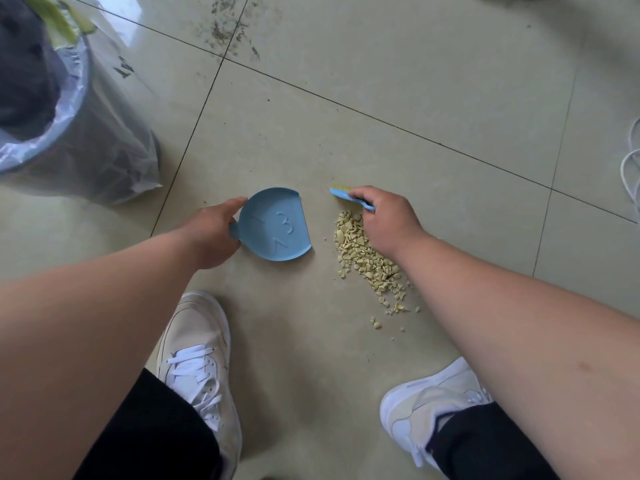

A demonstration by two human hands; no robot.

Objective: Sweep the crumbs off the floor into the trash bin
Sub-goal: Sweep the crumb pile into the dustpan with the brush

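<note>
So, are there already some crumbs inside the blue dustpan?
No, the blue dustpan holds nothing; the crumbs lie on the floor beside it.

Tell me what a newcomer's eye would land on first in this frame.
The heap of pale yellow crumbs on the beige tiled floor, at centre right, stands out first. Left of it lies a round blue plastic dustpan gripped by the left hand, while the right hand holds a small blue brush above the heap.
</note>
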